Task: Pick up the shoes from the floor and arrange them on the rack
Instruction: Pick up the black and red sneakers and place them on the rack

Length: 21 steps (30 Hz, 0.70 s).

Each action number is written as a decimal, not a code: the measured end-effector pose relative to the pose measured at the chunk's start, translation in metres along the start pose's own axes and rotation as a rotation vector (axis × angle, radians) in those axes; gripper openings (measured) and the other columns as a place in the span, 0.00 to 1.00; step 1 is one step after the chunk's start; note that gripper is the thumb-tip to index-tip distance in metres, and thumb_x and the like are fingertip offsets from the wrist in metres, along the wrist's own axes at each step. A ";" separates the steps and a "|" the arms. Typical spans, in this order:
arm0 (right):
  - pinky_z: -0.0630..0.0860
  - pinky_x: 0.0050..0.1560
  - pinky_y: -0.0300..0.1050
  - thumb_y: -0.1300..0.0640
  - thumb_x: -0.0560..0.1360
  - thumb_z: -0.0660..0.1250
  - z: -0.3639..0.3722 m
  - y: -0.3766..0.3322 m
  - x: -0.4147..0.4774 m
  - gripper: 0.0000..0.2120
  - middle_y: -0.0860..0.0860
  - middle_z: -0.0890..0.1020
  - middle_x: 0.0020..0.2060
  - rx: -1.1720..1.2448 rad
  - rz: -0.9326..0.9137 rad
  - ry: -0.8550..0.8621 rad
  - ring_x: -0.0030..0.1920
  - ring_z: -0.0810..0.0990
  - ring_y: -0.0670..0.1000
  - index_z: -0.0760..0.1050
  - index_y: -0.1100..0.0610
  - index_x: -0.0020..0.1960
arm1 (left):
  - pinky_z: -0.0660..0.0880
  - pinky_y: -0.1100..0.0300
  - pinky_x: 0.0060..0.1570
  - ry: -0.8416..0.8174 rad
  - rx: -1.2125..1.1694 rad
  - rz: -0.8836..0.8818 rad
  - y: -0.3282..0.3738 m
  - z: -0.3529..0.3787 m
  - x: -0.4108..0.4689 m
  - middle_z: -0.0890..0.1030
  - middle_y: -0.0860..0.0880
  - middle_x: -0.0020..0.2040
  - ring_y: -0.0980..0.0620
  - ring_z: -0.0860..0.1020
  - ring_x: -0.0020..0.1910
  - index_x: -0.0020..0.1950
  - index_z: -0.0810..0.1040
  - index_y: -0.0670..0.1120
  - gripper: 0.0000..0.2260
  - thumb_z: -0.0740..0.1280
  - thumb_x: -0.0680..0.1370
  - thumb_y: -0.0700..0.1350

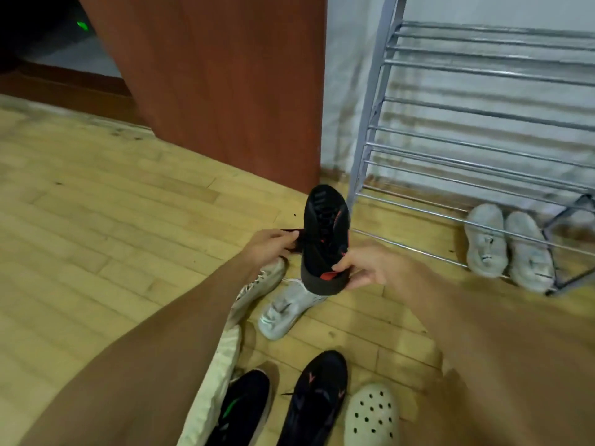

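**Black shoe held up by two hands**

Above the floor (96,220), near the rack (476,149), the right hand (370,268) holds a black shoe (326,239) by its heel end. The thumb is on top and the fingers are under it. The shoe's toe points up and away. The left hand (273,244) pinches the black lace (291,232) on the shoe's left side.

Just under the held shoe lie two pale shoes on the floor: a white shoe (286,310) and a cream shoe (257,286), partly hidden by the left arm.

Closer to the person sit a black shoe with green (246,410), a black shoe with red (317,397) and a white clog (372,413) with holes, side by side.

To the right, a pair of white shoes (508,246) sits under the rack's lowest bars, toes pointing to the person. The other shelves of the metal rack hold no shoes. A brown door (225,91) stands left of the rack.
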State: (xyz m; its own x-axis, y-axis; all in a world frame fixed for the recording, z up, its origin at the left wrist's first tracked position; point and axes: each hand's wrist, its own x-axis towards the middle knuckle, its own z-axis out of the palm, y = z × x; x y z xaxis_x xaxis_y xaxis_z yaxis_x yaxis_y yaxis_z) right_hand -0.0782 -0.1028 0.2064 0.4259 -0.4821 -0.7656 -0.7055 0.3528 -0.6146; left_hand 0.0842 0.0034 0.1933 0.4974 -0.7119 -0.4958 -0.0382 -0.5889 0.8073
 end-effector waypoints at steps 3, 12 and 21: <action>0.78 0.35 0.42 0.70 0.77 0.62 0.003 0.027 0.039 0.16 0.55 0.76 0.52 -0.064 0.100 -0.035 0.52 0.78 0.59 0.70 0.62 0.65 | 0.73 0.54 0.52 0.127 0.166 -0.054 -0.041 0.008 0.037 0.80 0.45 0.48 0.47 0.78 0.48 0.48 0.79 0.45 0.07 0.67 0.76 0.47; 0.81 0.52 0.55 0.63 0.74 0.70 -0.012 0.073 0.143 0.14 0.61 0.83 0.52 -0.150 0.137 0.135 0.50 0.83 0.61 0.77 0.65 0.58 | 0.77 0.49 0.48 0.325 0.432 -0.235 -0.098 0.014 0.154 0.75 0.36 0.62 0.38 0.79 0.53 0.67 0.72 0.38 0.20 0.63 0.77 0.42; 0.79 0.56 0.51 0.58 0.76 0.68 -0.031 0.095 0.171 0.16 0.60 0.81 0.56 -0.110 0.157 0.038 0.54 0.82 0.60 0.74 0.65 0.60 | 0.73 0.51 0.60 0.573 0.013 -0.428 -0.107 0.026 0.230 0.74 0.38 0.65 0.38 0.75 0.62 0.72 0.63 0.40 0.24 0.60 0.78 0.45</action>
State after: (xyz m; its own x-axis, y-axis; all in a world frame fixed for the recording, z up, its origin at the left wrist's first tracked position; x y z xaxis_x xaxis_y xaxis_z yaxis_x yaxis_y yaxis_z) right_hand -0.0904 -0.1763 0.0231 0.2856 -0.4589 -0.8413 -0.8200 0.3373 -0.4623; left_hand 0.1801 -0.1077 -0.0157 0.8481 -0.1061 -0.5191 0.2536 -0.7790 0.5735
